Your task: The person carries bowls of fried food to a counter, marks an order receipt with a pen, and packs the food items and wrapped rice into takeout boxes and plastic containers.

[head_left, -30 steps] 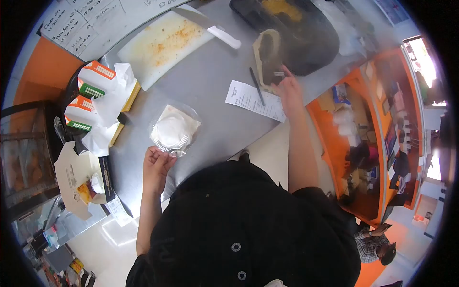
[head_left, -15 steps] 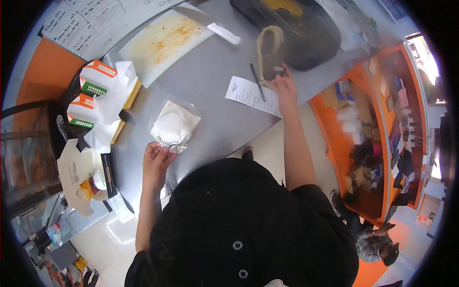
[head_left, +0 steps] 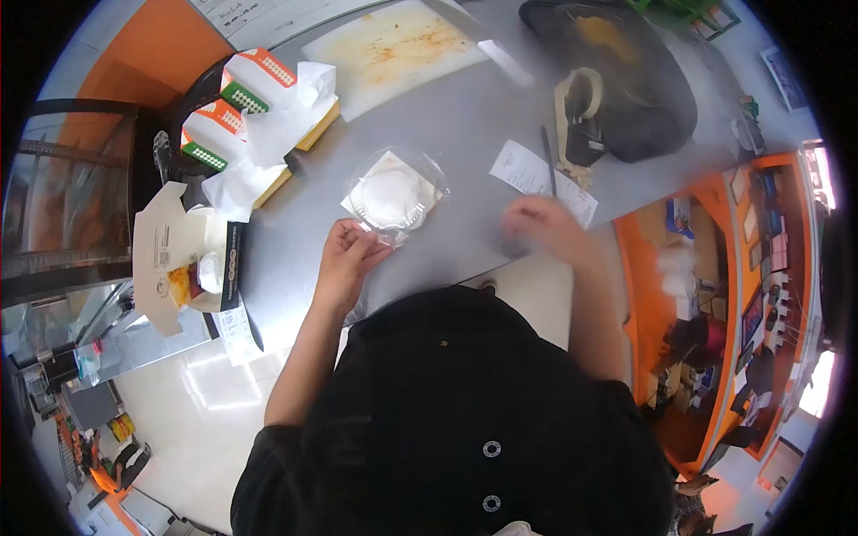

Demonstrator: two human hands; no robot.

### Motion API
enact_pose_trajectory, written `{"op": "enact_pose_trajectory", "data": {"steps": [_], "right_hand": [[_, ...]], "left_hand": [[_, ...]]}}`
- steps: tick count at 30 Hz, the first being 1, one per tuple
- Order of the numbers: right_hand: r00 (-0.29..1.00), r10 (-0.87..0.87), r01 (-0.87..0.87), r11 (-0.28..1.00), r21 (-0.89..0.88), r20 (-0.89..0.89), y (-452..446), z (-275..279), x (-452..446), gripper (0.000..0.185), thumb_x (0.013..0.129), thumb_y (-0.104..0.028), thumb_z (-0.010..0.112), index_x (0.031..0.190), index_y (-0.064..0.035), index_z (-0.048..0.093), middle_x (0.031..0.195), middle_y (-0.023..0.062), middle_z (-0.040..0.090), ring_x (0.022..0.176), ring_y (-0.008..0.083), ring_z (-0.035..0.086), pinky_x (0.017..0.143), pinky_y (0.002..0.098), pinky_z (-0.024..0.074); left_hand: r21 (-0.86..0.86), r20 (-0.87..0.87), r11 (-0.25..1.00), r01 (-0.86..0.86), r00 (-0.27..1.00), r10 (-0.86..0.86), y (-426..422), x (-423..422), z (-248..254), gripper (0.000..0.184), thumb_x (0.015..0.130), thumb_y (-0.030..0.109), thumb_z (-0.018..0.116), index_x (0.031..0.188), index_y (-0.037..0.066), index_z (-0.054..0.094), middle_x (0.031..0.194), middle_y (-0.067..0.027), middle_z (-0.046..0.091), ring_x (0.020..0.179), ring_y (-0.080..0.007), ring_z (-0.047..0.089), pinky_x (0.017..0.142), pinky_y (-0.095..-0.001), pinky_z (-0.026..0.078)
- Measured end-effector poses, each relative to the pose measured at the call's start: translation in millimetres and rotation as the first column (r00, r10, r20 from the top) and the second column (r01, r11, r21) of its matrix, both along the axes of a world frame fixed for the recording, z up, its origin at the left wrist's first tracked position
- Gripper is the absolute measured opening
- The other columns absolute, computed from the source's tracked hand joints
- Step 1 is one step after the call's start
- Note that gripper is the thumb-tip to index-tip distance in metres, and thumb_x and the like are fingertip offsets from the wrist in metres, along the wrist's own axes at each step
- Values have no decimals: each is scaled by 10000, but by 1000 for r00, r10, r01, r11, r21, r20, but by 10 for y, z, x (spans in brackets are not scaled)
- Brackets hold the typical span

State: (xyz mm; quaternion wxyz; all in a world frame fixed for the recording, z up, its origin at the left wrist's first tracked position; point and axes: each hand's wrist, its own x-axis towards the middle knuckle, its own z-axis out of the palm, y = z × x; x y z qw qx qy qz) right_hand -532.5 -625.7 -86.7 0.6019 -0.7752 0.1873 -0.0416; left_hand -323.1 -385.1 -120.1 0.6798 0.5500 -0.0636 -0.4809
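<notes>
A clear plastic package with a round white item (head_left: 391, 194) lies on the metal table. Its near edge is pinched by my left hand (head_left: 350, 255). To the right, my right hand (head_left: 541, 225) is above the table near the front edge, its fingers curled and blurred, and whether it holds anything is hidden. A tape dispenser with a roll of tape (head_left: 579, 116) stands beyond it. Between them are a printed receipt (head_left: 523, 171) and a dark pen (head_left: 548, 161) lying on the paper.
Paper-lined orange and green boxes (head_left: 261, 79) stand at the left, above an open carton (head_left: 174, 259) with food. A stained cutting board (head_left: 393, 55), a white-handled knife (head_left: 505, 61) and a black tray (head_left: 652, 98) lie at the back. Orange shelves (head_left: 706, 313) are at the right.
My right hand has come away from the tape dispenser toward me and left. My left hand still grips the package edge. The whole view has turned, shifting the table's items rightward.
</notes>
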Motion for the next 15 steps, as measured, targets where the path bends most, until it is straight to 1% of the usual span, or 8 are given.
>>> {"op": "enact_pose_trajectory", "data": {"steps": [2,3,5,8,12,15], "right_hand": [[1000,3,-9,964,265,24,364,-21,189,129,879,-109,539,860,1,603,758,32,576,687,95,531,639,232,437],[999,-5,-9,961,277,51,473,-67,277,137,883,-116,535,863,-1,605,751,29,573,681,90,526,633,228,433],[994,-23,-10,952,305,105,646,-197,404,152,891,-131,527,868,-4,609,737,23,568,670,78,515,620,220,425],[994,-87,59,944,325,72,764,-335,493,176,900,-156,517,874,-12,614,721,12,563,658,63,501,602,202,406],[991,-126,104,944,314,52,821,-396,515,191,903,-177,516,869,-18,615,693,-1,548,634,58,489,578,196,386],[984,-171,148,939,310,45,852,-466,515,202,895,-200,531,857,-24,621,659,-9,543,605,54,476,557,199,372]], "left_hand": [[-1,4,1000,-17,1000,17,-18,-25,44,147,882,109,533,982,80,429,916,-52,534,885,-192,588,824,-352,489],[0,5,1000,-25,1000,25,-25,-38,68,149,883,111,532,983,79,426,918,-54,530,892,-197,588,830,-358,489],[1,2,999,-39,999,39,-42,-64,112,132,886,83,510,975,61,414,919,-57,533,869,-179,583,826,-357,500],[0,-3,999,-40,999,40,-35,-57,93,121,888,67,497,970,53,409,924,-58,530,868,-169,577,824,-356,506],[-10,-11,1000,-29,1000,29,-37,-43,83,127,885,61,499,970,52,405,931,-60,527,879,-169,574,822,-355,507],[-29,10,1000,-6,1000,6,-12,-30,45,174,885,119,531,998,70,407,923,-64,526,905,-217,596,847,-374,488]]}}
